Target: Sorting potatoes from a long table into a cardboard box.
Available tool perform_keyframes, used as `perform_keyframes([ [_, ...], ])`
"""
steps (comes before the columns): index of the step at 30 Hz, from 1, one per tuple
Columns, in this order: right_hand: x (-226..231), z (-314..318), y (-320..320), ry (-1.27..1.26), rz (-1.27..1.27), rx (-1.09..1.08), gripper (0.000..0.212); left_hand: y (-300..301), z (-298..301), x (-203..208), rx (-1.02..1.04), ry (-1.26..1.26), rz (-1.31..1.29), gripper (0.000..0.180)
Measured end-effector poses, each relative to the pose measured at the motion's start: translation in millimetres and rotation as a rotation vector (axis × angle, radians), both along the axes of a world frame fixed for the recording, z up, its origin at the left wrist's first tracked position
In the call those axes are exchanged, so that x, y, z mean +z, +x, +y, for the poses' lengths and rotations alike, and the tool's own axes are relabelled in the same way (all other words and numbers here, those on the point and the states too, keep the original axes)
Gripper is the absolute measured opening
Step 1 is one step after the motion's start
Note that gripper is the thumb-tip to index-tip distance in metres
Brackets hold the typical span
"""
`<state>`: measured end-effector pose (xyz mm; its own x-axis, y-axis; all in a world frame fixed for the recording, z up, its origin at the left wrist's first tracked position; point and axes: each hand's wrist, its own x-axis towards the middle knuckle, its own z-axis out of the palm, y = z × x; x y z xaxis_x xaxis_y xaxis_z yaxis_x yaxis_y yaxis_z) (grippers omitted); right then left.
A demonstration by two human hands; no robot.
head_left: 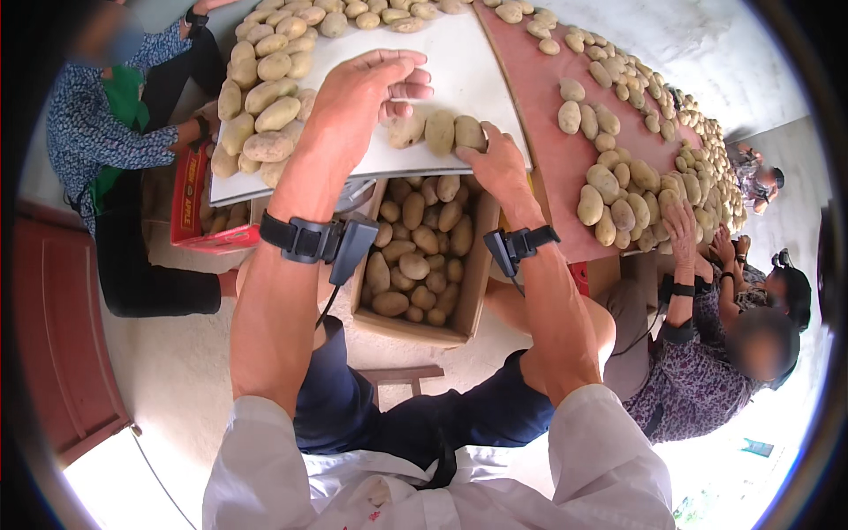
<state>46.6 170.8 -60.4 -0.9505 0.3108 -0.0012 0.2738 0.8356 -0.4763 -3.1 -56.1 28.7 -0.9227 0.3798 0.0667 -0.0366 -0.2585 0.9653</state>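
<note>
My left hand (375, 81) is raised over the white tabletop (450, 53), its fingers bent and apart, with nothing visible in it. Below it and to its right, three potatoes sit in a row near the table's front edge: a left one (407, 131), a middle one (440, 132) and a right one (470, 133). Thumb and fingers of my right hand (499, 162) are around the right-hand potato, which still rests on the board. Under the edge, between my knees, stands a cardboard box (477, 300) filled with potatoes (413, 265).
Potatoes (276, 113) are heaped along the board's left and far sides. A reddish board (565, 168) adjoins on the right, bearing a long potato pile (645, 208). One person (115, 132) sits left beside a red box (185, 199); several others (698, 371) sit right.
</note>
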Motion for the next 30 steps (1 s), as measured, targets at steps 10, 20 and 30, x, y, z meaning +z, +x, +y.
perform_keyframes([
  [10,-13.7,-4.2,-2.6,-0.046,0.141,-0.103,0.066,-15.4,16.1,-8.7,-0.032,0.067,-0.090,0.023],
  [20,-83.0,-22.2,68.4,-0.252,0.322,-0.208,0.043,-12.0,14.9,-8.5,-0.073,0.064,-0.011,0.024],
  [30,-216.8,-89.0,122.7,0.068,-0.231,0.170,0.049,-8.7,6.9,-7.8,-0.048,0.061,-0.062,0.021],
])
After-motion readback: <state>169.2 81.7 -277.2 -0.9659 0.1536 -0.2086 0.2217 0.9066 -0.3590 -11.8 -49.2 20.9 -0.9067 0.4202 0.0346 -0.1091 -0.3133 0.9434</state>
